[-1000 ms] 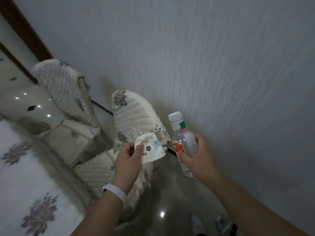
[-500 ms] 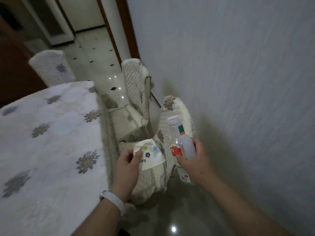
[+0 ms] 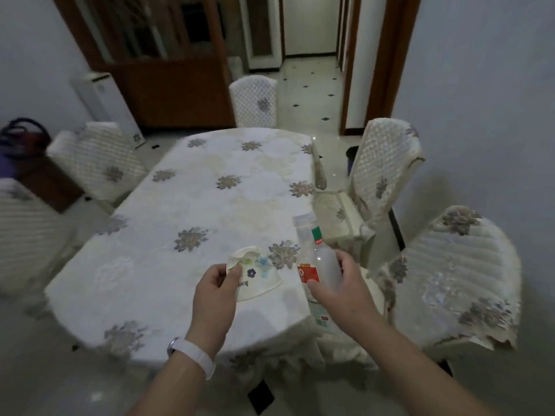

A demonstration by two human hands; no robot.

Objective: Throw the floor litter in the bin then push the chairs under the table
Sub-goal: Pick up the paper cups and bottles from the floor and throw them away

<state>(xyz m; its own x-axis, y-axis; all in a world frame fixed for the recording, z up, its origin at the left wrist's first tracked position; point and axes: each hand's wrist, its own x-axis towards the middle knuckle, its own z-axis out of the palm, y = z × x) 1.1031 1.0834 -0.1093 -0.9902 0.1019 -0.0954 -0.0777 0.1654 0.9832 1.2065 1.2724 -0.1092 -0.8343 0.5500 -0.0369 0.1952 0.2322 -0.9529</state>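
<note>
My left hand (image 3: 214, 291) grips a crushed white paper cup (image 3: 255, 273) printed with small flowers, held upside down over the near end of the table. My right hand (image 3: 341, 288) holds a clear plastic bottle (image 3: 318, 259) with a white cap and a red label, upright beside the cup. In front of me stands the oval table (image 3: 192, 205) under a white flowered cloth. Two covered chairs stand pulled out on the right, one near (image 3: 456, 283) and one farther (image 3: 381, 172). A dark bin (image 3: 350, 159) shows partly behind the farther chair.
More covered chairs stand at the table's far end (image 3: 255, 100) and on the left (image 3: 99, 160). A white appliance (image 3: 105, 103) and a wooden cabinet (image 3: 168, 82) line the back wall. A doorway opens onto a tiled corridor (image 3: 312, 82). The wall runs close on the right.
The view has swung left from the right-hand wall and chairs to face the whole table. Both hands keep their hold on the cup and the bottle.
</note>
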